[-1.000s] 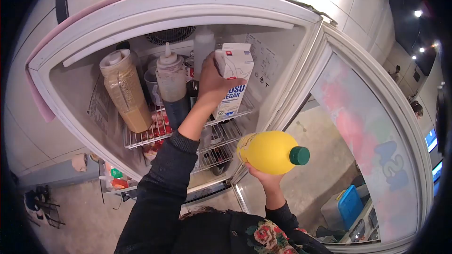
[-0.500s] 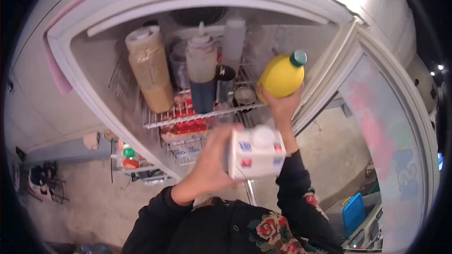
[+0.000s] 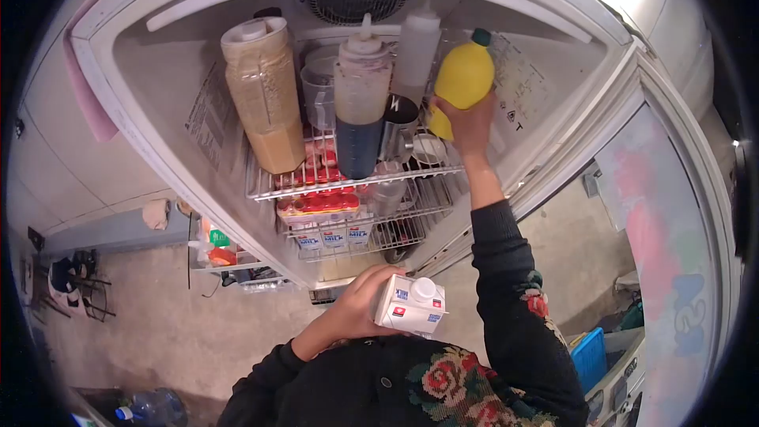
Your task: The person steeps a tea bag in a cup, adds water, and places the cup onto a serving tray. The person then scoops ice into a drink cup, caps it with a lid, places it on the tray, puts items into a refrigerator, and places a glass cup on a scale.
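Observation:
Near my chest, my left hand (image 3: 360, 304) is wrapped round a white milk carton (image 3: 413, 306) with a white screw cap. My right hand (image 3: 472, 122) reaches into the open fridge, gripping a yellow bottle (image 3: 465, 75) with a dark green cap at the right of the upper wire shelf (image 3: 316, 188). To its left stand a clear squeeze bottle (image 3: 417, 43) and a dark cup or jar with a black lid (image 3: 402, 108). A large squeeze bottle with dark liquid (image 3: 360, 138) is at the shelf's middle. Whether the yellow bottle touches the shelf is hidden.
A tall container of tan sauce (image 3: 265, 103) stands on the left of the shelf, by a clear jug (image 3: 319, 88). Red-topped packs (image 3: 319, 207) and milk cartons (image 3: 334, 237) sit below. The fridge door (image 3: 672, 221) is open on my right; a water bottle (image 3: 154, 407) is at lower left.
My right hand has carried the yellow bottle farther into the fridge, up and to the left in view. My left hand has lowered the milk carton toward my chest.

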{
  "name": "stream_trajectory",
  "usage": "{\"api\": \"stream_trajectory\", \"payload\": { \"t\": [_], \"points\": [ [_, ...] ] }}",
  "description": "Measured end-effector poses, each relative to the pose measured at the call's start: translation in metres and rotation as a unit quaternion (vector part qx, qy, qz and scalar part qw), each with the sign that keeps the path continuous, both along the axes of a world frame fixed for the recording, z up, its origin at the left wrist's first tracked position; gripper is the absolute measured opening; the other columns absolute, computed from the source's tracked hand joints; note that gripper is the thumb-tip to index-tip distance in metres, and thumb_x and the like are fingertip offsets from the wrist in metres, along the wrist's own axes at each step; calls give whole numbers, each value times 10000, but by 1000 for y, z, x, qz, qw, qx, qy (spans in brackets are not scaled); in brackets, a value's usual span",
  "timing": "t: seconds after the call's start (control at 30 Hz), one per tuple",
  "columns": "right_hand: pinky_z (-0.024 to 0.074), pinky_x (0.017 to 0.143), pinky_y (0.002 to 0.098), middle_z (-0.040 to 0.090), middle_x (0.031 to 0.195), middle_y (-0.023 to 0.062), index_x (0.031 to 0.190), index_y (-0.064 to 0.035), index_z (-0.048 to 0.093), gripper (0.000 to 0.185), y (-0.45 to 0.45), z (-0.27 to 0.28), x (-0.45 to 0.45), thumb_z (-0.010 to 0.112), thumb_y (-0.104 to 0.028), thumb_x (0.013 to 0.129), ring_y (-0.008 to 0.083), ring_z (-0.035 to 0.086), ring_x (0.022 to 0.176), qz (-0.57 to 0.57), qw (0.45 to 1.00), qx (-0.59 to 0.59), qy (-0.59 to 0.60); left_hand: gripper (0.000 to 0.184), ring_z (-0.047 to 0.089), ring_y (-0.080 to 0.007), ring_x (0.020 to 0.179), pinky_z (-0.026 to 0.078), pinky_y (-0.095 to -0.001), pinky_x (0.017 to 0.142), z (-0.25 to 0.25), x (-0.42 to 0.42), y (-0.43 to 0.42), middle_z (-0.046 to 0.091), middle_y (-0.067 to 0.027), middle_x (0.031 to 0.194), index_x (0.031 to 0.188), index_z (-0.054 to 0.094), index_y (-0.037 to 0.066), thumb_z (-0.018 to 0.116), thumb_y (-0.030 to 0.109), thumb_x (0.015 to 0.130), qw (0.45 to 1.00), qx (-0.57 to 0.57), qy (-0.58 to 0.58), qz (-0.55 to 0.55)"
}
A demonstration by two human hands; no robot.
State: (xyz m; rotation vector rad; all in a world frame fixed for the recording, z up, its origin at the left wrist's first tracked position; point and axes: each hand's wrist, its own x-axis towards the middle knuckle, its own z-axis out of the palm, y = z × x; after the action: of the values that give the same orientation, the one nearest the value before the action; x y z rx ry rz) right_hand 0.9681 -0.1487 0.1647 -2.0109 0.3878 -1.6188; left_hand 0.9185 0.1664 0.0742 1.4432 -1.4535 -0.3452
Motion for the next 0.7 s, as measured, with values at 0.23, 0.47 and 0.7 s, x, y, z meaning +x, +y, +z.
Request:
{"api": "stream_trajectory", "payload": {
  "t": [0.23,0.47,0.7],
  "points": [
    [452,711,317,589,868,111,1014,14,525,495,-23,-11,34,754,-59,582,229,567,769,14,996,-25,-83,864,495,-291,1035,399,-346,888,15,6,-18,472,-141,1178,1221,393,18,828,213,500,998,-56,-2,38],
    [429,821,325,546,1072,183,1265,1,353,769,-43,5,-12,759,-179,636,286,549,958,124,951,183,215,899,496,-294,1022,397,-361,895,106,20,-79,446,-144,1188,1236,364,12,831,186,488,961,-231,34,148],
    [434,866,259,564,1105,178,1221,54,428,408,66,13,-160,541,-62,848,196,562,991,82,972,207,-77,816,531,-305,939,425,-352,843,155,57,-188,501,-174,1084,1202,391,-3,805,107,507,948,-268,13,171]
  ]
}}
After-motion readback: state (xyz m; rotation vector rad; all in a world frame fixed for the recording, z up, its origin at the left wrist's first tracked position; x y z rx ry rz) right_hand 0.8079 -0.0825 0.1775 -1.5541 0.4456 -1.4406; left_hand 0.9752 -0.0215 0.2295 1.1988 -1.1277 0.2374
